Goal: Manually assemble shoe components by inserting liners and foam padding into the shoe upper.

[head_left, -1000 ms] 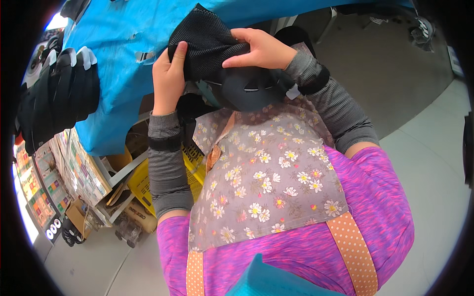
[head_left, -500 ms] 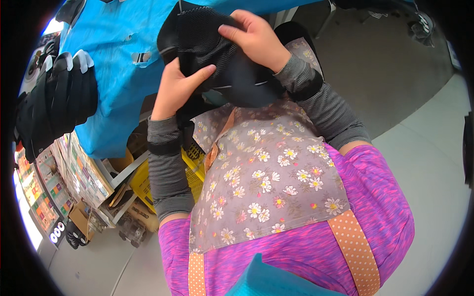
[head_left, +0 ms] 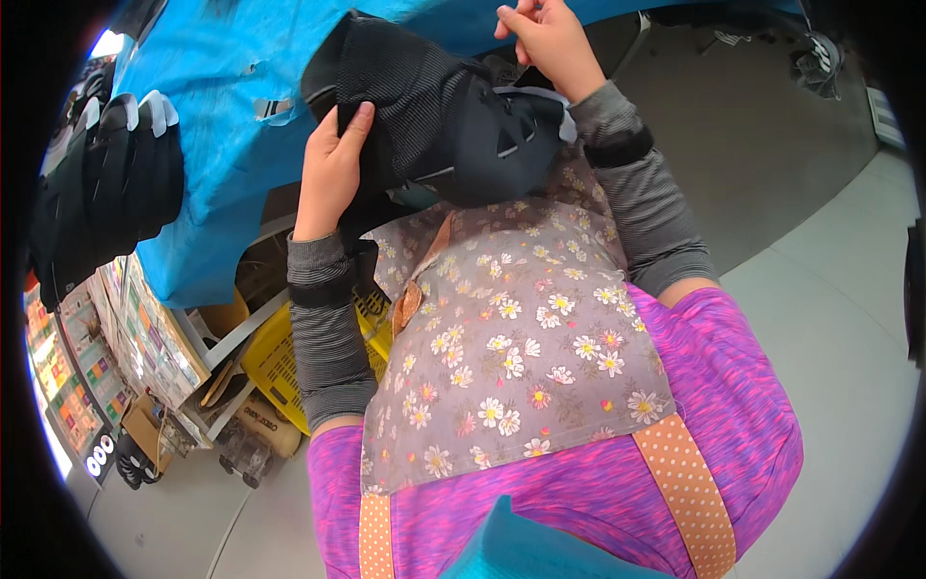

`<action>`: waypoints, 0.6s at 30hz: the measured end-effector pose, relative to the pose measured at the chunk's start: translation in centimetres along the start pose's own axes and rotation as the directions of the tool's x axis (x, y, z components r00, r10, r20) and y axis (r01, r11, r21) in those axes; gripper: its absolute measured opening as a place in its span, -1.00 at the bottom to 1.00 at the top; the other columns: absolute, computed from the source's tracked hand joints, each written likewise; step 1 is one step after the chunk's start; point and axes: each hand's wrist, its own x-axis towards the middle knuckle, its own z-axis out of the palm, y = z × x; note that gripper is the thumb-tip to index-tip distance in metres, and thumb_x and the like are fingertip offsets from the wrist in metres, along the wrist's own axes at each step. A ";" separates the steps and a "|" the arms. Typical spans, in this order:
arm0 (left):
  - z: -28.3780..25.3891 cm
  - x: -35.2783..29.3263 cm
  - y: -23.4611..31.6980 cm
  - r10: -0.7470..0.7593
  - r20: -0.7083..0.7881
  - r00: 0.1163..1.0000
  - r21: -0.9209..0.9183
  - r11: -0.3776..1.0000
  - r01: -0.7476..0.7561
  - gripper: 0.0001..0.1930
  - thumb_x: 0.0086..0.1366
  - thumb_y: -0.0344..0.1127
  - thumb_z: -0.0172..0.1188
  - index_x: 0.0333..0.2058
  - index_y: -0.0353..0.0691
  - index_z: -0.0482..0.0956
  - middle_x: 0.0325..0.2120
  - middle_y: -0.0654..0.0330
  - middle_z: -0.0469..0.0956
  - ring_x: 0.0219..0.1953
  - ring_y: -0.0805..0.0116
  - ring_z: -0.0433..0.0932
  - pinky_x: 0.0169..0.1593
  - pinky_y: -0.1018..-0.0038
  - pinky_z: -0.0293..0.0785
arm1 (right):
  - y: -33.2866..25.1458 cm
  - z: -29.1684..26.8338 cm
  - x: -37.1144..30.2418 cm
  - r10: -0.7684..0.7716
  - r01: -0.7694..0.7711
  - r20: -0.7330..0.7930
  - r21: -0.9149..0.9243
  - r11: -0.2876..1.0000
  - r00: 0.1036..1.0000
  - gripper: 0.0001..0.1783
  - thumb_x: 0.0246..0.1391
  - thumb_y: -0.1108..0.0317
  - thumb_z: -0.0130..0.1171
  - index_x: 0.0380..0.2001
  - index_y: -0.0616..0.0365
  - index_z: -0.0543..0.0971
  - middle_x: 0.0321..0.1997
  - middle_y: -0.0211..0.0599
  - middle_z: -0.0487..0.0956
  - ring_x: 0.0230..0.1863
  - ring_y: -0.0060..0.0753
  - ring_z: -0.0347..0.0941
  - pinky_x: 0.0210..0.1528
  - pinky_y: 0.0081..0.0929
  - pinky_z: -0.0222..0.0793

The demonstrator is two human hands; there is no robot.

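Note:
A black mesh shoe upper (head_left: 415, 106) with grey trim lies above my lap, by the edge of the blue-covered table. My left hand (head_left: 331, 169) grips its left side, thumb on top and the other fingers hidden beneath. Raised clear of the upper, to its upper right, is my right hand (head_left: 558, 43). Its fingers are curled in, and anything between the fingertips is too small to make out. Under the right part of the upper, a pale edge (head_left: 564, 121) shows.
The blue table cover (head_left: 227, 125) has a torn spot. Several black shoe uppers (head_left: 111, 183) with pale tongues hang over its left edge. A yellow crate (head_left: 280, 372) stands below, near a cardboard box (head_left: 145, 425). A floral apron (head_left: 521, 338) covers my lap.
My right hand has let go of the shoe upper and moved up and right. The upper has settled, showing more of its right part. My left hand keeps its hold.

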 end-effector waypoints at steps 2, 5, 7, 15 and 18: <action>0.0 -0.2 0.2 0.013 0.013 1.000 -0.024 1.000 -0.012 -0.72 0.35 -0.24 0.08 -0.17 -0.38 0.54 -0.34 0.32 0.57 -0.31 0.62 0.45 -0.23 0.66 0.38 | -0.2 0.5 -0.2 -0.041 0.047 0.099 -0.052 0.998 0.994 -0.83 0.21 0.31 0.04 -0.40 0.16 0.40 -0.53 -0.41 0.47 -0.54 -0.67 0.33 -0.48 -0.64 0.25; 0.1 -0.8 1.1 0.032 0.038 0.999 -0.068 0.997 -0.029 -0.74 0.31 -0.28 0.13 -0.17 -0.38 0.55 -0.35 0.29 0.58 -0.33 0.62 0.48 -0.28 0.66 0.41 | -3.5 2.1 -1.4 0.126 -0.062 0.328 -0.199 0.978 0.936 -0.74 0.17 0.20 0.13 -0.43 0.19 0.52 -0.52 -0.48 0.47 -0.46 -0.66 0.34 -0.42 -0.64 0.26; 1.1 0.1 2.4 -0.041 0.110 0.993 -0.129 0.990 0.055 -0.74 0.26 -0.29 0.18 -0.19 -0.39 0.56 -0.35 0.26 0.59 -0.35 0.59 0.51 -0.27 0.64 0.43 | 0.7 1.9 0.8 -0.083 0.169 0.263 -0.326 0.930 0.961 -0.43 0.06 -0.13 0.18 -0.41 0.29 0.58 -0.59 -0.35 0.48 -0.53 -0.56 0.39 -0.44 -0.63 0.32; 1.5 -0.2 3.7 -0.286 0.180 0.941 -0.083 0.949 0.304 -0.68 0.17 -0.25 0.27 -0.20 -0.40 0.57 -0.34 0.22 0.62 -0.33 0.54 0.56 -0.24 0.61 0.47 | -1.8 4.3 0.3 0.132 0.091 0.599 -0.327 0.941 0.790 -0.48 0.05 0.00 0.23 -0.19 0.31 0.55 -0.26 -0.32 0.57 -0.24 -0.64 0.47 -0.19 -0.69 0.37; 1.8 -0.3 4.1 -0.179 0.106 0.978 0.118 0.979 0.167 -0.70 0.18 -0.28 0.26 -0.21 -0.41 0.57 -0.37 0.21 0.62 -0.35 0.54 0.56 -0.27 0.61 0.47 | -0.9 4.3 0.4 -0.181 0.234 0.561 -0.023 0.972 0.808 -0.56 0.06 0.12 0.26 -0.19 0.30 0.51 -0.30 -0.33 0.57 -0.29 -0.63 0.45 -0.21 -0.66 0.38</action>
